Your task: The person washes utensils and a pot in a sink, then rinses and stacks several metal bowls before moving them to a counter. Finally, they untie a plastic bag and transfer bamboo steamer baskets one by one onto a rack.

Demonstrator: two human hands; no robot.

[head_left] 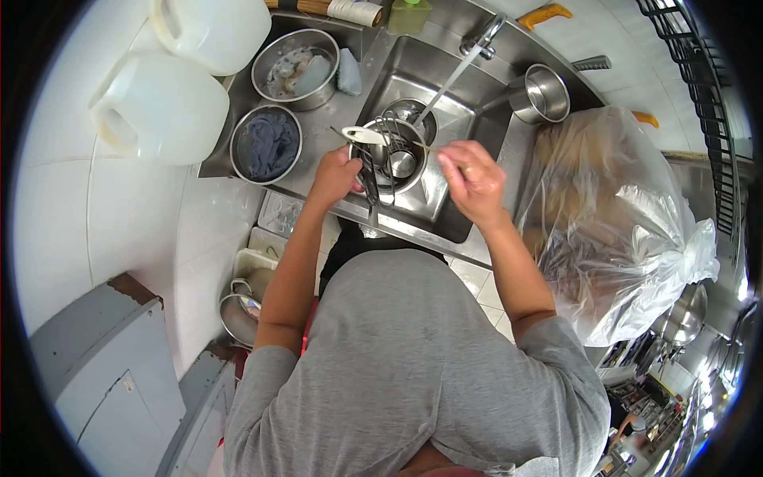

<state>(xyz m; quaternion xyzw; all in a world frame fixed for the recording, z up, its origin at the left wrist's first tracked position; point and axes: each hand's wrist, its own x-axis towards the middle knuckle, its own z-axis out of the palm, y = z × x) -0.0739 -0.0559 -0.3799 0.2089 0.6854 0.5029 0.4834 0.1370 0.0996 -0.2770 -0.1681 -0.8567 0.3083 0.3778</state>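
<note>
Over the sink (445,208), under the running tap (477,44), a wire utensil (373,171) is gripped by the left hand (334,176) for rinsing; the right hand's (474,181) fingers are pinched around a thin handle above the metal bowl (397,163).

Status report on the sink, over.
Left hand gripping utensils over pot. Right hand pinching a thin utensil. Faucet running overhead.

My left hand (335,176) grips shiny metal utensils (380,163) over the brushed steel sink (445,79); at three o'clock, a glossy crinkled plastic bag (620,222).
</note>
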